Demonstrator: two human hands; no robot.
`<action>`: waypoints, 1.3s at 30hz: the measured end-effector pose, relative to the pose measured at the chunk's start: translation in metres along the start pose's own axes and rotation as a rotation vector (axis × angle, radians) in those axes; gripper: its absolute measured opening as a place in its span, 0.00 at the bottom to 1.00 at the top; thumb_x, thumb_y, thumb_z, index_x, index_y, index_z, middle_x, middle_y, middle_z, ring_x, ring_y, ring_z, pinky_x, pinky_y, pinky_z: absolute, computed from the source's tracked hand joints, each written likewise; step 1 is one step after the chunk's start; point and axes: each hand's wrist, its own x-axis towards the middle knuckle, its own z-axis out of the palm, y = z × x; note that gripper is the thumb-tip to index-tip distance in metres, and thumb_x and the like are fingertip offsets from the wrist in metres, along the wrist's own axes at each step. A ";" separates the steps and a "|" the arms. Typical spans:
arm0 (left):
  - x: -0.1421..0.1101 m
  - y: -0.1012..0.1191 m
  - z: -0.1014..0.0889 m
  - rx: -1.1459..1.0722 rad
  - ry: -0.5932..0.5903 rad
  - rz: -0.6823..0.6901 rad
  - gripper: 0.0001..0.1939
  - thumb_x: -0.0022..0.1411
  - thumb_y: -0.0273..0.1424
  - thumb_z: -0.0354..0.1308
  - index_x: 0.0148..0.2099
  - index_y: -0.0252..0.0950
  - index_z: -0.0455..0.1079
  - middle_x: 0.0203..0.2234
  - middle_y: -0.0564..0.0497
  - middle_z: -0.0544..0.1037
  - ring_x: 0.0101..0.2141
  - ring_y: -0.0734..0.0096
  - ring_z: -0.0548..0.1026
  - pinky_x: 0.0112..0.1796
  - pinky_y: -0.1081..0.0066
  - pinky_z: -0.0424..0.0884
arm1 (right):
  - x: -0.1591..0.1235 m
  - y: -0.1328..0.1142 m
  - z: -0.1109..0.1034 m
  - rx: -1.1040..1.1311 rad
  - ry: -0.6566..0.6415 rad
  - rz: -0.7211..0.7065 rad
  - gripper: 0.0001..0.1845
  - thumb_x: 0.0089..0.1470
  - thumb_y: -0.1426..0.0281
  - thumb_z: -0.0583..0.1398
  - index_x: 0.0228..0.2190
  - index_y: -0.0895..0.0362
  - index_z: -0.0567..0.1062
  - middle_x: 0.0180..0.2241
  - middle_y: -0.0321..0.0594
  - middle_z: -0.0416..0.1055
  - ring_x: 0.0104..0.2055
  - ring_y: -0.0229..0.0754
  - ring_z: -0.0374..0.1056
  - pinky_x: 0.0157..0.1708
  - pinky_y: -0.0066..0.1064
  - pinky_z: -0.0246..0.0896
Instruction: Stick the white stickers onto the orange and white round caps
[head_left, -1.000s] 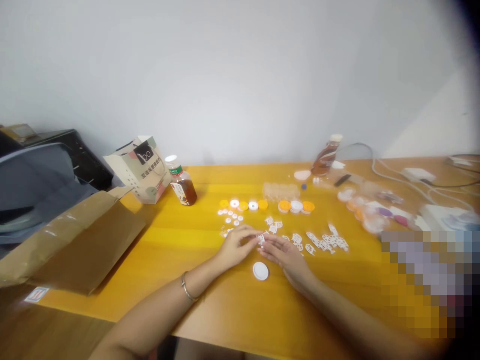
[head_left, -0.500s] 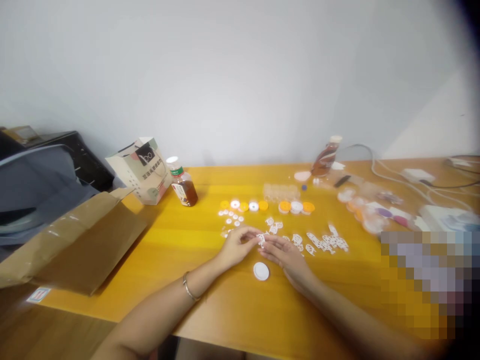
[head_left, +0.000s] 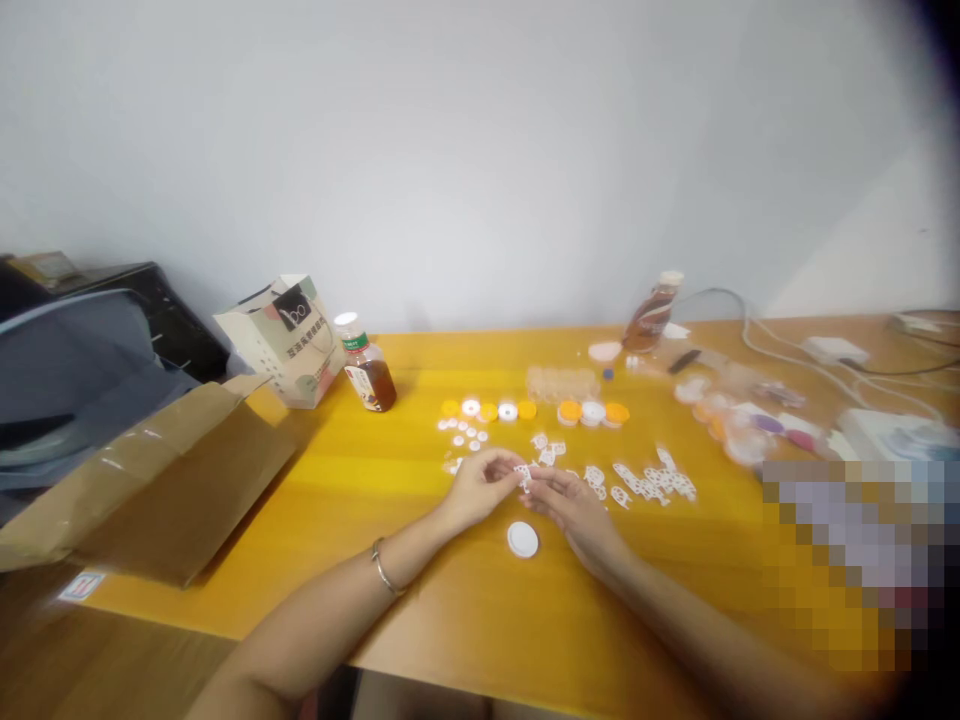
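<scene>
Between my two hands is a small white openwork plastic piece (head_left: 523,478). My left hand (head_left: 481,487) pinches it from the left, and the fingertips of my right hand (head_left: 574,508) close on its right side. Just below, a round white lid (head_left: 523,539) lies flat on the table. More white openwork pieces (head_left: 652,483) are scattered beyond and to the right of my right hand. Several small white discs (head_left: 459,440) lie beyond my left hand. Farther back, orange and white round caps (head_left: 507,411) stand in a row.
A clear tray (head_left: 564,384) sits behind the caps. Bottles stand at the back: one with dark liquid (head_left: 371,375), another brown (head_left: 654,315). On the left are a paper bag (head_left: 285,345) and a brown package (head_left: 172,490). Cables (head_left: 757,335) and loose lids (head_left: 750,447) lie right.
Both hands stay almost in place around the white piece, with the right fingers shifting slightly. The view has moved only a little.
</scene>
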 end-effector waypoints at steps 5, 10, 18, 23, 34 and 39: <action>0.002 -0.003 0.001 0.009 0.006 0.011 0.10 0.52 0.32 0.57 0.36 0.30 0.69 0.30 0.47 0.75 0.30 0.74 0.72 0.35 0.74 0.68 | 0.001 0.000 -0.001 0.005 0.001 0.010 0.13 0.33 0.65 0.67 0.24 0.57 0.75 0.26 0.36 0.73 0.28 0.37 0.68 0.38 0.34 0.64; 0.002 0.002 -0.007 -0.004 0.010 0.006 0.11 0.52 0.33 0.57 0.36 0.31 0.68 0.28 0.48 0.74 0.29 0.75 0.71 0.31 0.75 0.68 | 0.001 -0.005 -0.005 -0.183 -0.061 -0.068 0.16 0.39 0.60 0.64 0.30 0.56 0.72 0.29 0.37 0.71 0.31 0.38 0.67 0.36 0.34 0.63; 0.005 0.005 -0.022 -0.043 0.079 0.046 0.11 0.51 0.34 0.58 0.35 0.32 0.67 0.29 0.49 0.73 0.29 0.75 0.71 0.33 0.75 0.67 | -0.016 -0.015 -0.008 -0.996 -0.429 -0.466 0.23 0.32 0.63 0.67 0.31 0.54 0.66 0.32 0.37 0.64 0.34 0.42 0.60 0.34 0.33 0.58; 0.001 0.006 -0.018 0.013 0.079 0.072 0.10 0.53 0.32 0.57 0.37 0.32 0.67 0.30 0.49 0.73 0.31 0.75 0.71 0.34 0.75 0.67 | -0.005 -0.007 -0.010 -1.065 -0.401 -0.482 0.08 0.45 0.67 0.59 0.30 0.54 0.65 0.30 0.37 0.64 0.32 0.41 0.61 0.32 0.32 0.58; -0.009 0.012 -0.009 0.287 -0.066 0.218 0.10 0.56 0.29 0.53 0.41 0.35 0.68 0.34 0.49 0.74 0.35 0.71 0.71 0.39 0.71 0.67 | 0.014 0.003 -0.017 -1.008 -0.252 -0.535 0.11 0.47 0.66 0.59 0.35 0.53 0.68 0.31 0.39 0.67 0.35 0.44 0.63 0.34 0.35 0.59; -0.009 0.009 -0.010 0.352 -0.114 0.272 0.12 0.57 0.28 0.51 0.44 0.37 0.68 0.35 0.49 0.73 0.36 0.71 0.71 0.39 0.72 0.67 | 0.016 0.003 -0.017 -1.044 -0.243 -0.526 0.09 0.48 0.65 0.58 0.34 0.53 0.68 0.29 0.38 0.66 0.33 0.43 0.63 0.33 0.35 0.59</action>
